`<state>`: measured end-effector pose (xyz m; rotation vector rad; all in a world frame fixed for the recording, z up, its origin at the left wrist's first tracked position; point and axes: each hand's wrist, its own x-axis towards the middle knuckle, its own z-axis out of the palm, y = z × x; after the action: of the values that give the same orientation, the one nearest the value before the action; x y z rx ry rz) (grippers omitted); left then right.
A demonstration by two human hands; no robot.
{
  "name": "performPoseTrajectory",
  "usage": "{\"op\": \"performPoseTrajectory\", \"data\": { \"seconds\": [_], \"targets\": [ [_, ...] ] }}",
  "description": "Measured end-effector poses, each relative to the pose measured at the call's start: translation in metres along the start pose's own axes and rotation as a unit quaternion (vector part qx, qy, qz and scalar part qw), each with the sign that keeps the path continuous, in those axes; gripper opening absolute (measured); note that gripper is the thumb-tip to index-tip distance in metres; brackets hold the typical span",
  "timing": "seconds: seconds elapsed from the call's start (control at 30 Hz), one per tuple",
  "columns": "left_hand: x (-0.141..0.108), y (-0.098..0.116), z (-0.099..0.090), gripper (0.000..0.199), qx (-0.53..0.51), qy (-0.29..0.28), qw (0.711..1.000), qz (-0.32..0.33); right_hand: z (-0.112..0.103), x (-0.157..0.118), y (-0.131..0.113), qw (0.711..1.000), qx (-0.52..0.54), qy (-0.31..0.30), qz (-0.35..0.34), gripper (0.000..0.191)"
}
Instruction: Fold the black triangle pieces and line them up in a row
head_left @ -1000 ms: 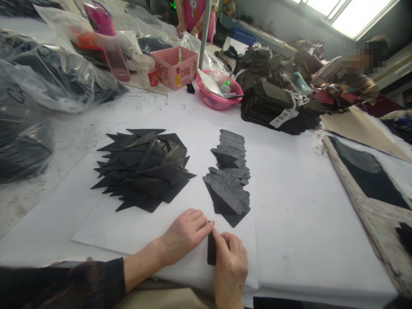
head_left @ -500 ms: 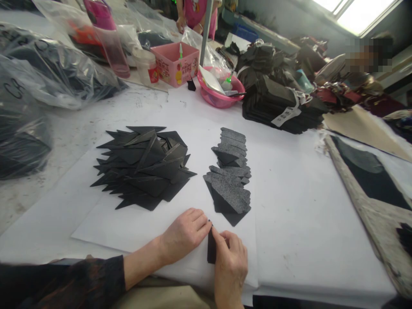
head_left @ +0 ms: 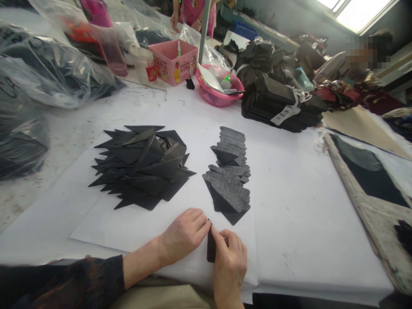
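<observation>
A small black piece [head_left: 211, 246] lies on the white sheet near the front edge, between my two hands. My left hand [head_left: 185, 234] is closed, its fingertips pinching the top end of that piece. My right hand [head_left: 230, 262] is curled along its right side, thumb and fingers closed on it near the top. Beyond my left hand lies a spread heap of pointed black pieces [head_left: 144, 165]. Straight beyond my right hand, an overlapping row of speckled grey pieces [head_left: 228, 184] runs away from me, with black sides showing on a few.
Plastic bags [head_left: 64, 64] lie at the left. Behind are a pink bottle [head_left: 109, 47], a pink box [head_left: 174, 64], a pink basin [head_left: 219, 94] and a tied black stack [head_left: 280, 103]. A worn board [head_left: 360, 201] lies right. Two people are in the background.
The view has shifted very slightly. Both hands keep the same hold on the black piece, and the heaps have not changed.
</observation>
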<state>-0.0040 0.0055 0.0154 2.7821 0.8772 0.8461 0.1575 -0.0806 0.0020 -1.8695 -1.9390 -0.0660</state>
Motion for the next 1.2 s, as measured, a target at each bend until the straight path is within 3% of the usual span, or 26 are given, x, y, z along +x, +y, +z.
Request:
{"op": "performPoseTrajectory", "data": {
  "seconds": [0.27,0.5,0.77,1.2],
  "targets": [
    [-0.008,-0.015,-0.005,0.015,0.028,-0.024,0.999,-0.003,0.008,0.019,-0.014,1.0,-0.003,-0.005,-0.009,0.028],
    [-0.011,-0.024,-0.005,0.019,-0.008,-0.028,0.999,0.034,0.01,0.031,-0.024,1.0,0.015,0.018,-0.003,0.029],
    [-0.015,-0.021,-0.005,0.023,0.023,-0.039,0.998,0.035,-0.001,0.021,-0.008,0.995,0.07,0.063,-0.018,0.013],
    [-0.012,-0.016,-0.011,0.025,0.039,-0.039,0.998,0.04,0.003,0.005,0.005,0.996,0.067,0.034,-0.043,0.026]
  ]
}}
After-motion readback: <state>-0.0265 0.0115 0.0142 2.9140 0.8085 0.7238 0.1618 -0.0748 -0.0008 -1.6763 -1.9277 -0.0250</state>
